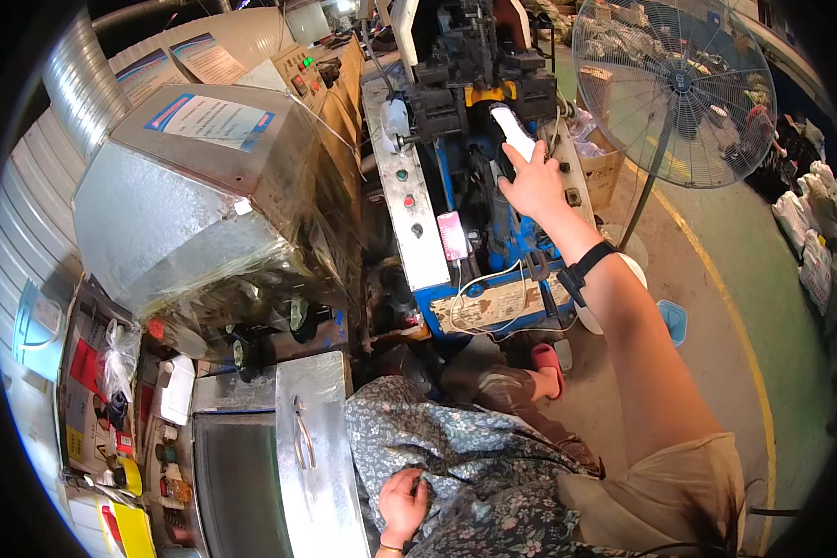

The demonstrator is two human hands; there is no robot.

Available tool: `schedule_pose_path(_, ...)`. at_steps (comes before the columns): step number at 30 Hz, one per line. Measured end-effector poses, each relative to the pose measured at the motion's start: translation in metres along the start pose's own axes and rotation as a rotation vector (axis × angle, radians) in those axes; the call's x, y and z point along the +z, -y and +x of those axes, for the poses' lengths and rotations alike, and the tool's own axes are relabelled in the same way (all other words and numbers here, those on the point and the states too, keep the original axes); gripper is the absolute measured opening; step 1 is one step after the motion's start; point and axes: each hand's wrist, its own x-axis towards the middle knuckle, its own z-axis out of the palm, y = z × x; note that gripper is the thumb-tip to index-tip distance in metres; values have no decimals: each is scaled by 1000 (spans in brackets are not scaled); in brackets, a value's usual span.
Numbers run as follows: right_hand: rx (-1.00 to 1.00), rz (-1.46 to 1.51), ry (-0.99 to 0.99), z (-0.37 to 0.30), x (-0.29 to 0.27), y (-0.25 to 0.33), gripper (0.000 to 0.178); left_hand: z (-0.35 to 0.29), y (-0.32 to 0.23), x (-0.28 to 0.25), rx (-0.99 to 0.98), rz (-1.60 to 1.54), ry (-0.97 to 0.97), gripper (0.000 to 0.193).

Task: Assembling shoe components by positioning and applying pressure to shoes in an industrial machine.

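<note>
My right hand (535, 183) reaches forward over the machine, its fingers spread. The index and middle fingertips touch the near end of a white, long, shoe-shaped piece (510, 130). The piece's far end sits at the machine's dark clamping head (479, 70), beside a yellow part. Whether the fingers also grip the piece is hard to make out. My left hand (403, 507) rests on the floral apron (465, 437) in my lap, fingers curled. Something small and dark shows at its fingertips, too little to name.
A metal hood (177, 195) stands left of the machine. Pincers (303, 435) lie on a metal top at lower left. A pink-and-white box (453, 236) and push buttons (408, 200) are on the machine's left rail. A standing fan (674, 79) is at right.
</note>
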Motion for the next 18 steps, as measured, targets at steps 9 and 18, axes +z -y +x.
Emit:
schedule_pose_path(9,-77,-9,-103,48,15,9,65,4,-4,-26,-354,-354,67,20)
schedule_pose_path(18,-404,41,55,172,46,-28,58,-173,148,-119,-950,71,-763,38)
